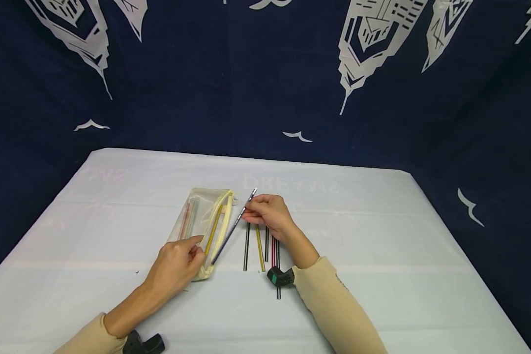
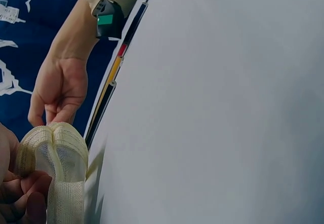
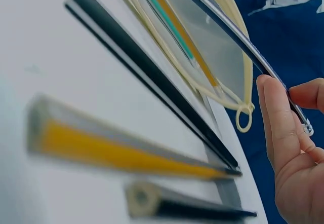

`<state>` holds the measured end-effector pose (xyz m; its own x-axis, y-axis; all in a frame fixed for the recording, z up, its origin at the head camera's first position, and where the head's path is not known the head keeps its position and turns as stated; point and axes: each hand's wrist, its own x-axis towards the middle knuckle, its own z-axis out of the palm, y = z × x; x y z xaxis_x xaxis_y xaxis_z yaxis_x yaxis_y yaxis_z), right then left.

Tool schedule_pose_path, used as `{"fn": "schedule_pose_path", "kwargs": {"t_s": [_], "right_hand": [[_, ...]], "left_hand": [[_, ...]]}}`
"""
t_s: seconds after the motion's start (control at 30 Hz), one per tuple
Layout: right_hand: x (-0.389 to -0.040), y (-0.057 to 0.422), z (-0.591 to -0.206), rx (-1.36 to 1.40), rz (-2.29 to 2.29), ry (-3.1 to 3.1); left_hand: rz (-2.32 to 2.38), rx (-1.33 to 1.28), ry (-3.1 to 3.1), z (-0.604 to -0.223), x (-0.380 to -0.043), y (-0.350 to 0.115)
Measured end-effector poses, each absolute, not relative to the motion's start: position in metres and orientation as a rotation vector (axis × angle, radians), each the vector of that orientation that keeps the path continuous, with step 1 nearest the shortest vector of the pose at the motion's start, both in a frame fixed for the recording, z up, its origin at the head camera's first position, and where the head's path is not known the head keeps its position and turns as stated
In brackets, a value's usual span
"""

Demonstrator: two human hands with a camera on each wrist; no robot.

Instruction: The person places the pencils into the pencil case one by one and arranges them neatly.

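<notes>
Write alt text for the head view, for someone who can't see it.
A person's right hand pinches a dark pencil, its lower end at the opening of a see-through pouch that the left hand holds. Other pencils show inside it, and loose pencils lie beside it on a white surface.

Held pencil (image 3: 235,31) cropped, right wrist view

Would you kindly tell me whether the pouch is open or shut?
Open; the pouch has its edges spread apart, with a yellow pencil between them.
</notes>
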<state>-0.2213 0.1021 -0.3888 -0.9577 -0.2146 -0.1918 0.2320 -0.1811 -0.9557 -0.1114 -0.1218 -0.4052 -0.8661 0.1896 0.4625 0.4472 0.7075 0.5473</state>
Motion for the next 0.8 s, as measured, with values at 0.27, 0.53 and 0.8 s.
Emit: {"fn": "schedule_pose_path", "kwargs": {"t_s": [0.27,0.53,0.8], "right_hand": [[-0.210,0.084,-0.390,-0.035,-2.153,1.765],[-0.205,0.074,-0.392,-0.007,-2.134,1.771],[-0.202,0.071,-0.390,-0.092,-2.012,1.762]], "left_hand": [[-0.957,-0.480,-2.561,-0.405,-0.112,-0.121],[-0.952,-0.483,-2.557,-0.405,-0.111,-0.120],[-0.954,-0.484,-2.560,-0.405,-0.111,-0.120]]}}
